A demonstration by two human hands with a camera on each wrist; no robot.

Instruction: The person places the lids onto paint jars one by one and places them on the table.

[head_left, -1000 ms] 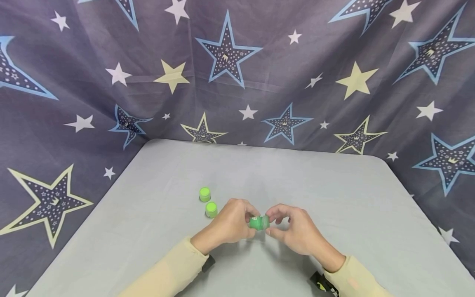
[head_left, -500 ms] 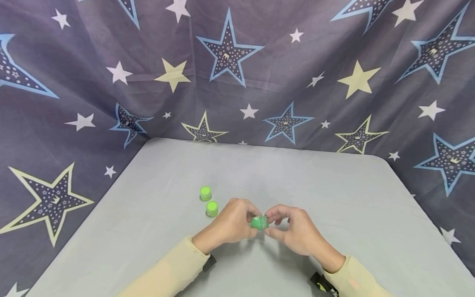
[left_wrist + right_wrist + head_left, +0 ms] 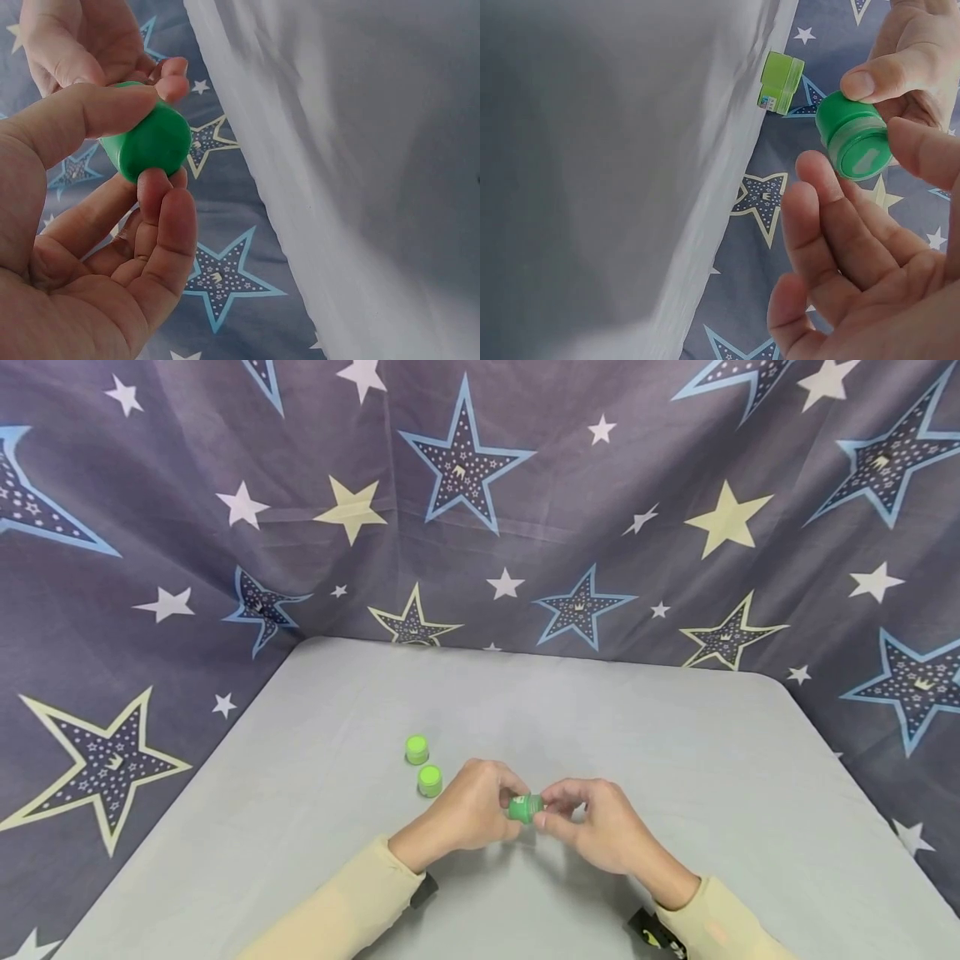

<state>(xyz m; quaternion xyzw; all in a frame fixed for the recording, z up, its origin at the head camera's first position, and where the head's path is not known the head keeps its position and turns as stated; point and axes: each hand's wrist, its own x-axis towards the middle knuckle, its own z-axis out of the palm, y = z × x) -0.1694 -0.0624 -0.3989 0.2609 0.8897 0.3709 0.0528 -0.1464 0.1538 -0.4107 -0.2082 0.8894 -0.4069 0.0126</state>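
Observation:
A small green jar lies sideways in the air between both hands, above the table. My left hand pinches its solid green end between thumb and fingers, as the left wrist view shows from behind the jar. At the other, clearer end, my right hand has its thumb and fingers around the rim. The right wrist view shows the flat round end of the jar with a whitish patch, facing the right palm. Two light-green jars, a farther one and a nearer one, stand upright left of the hands.
A pale grey cloth covers the table. Dark star-printed fabric hangs behind it and along both sides. Each sleeve has a dark strap below it near the wrist.
The right thumb and fingers have closed in around the jar's clear end. The left hand keeps its grip nearly unmoved. The whole scene has shifted slightly in the head view.

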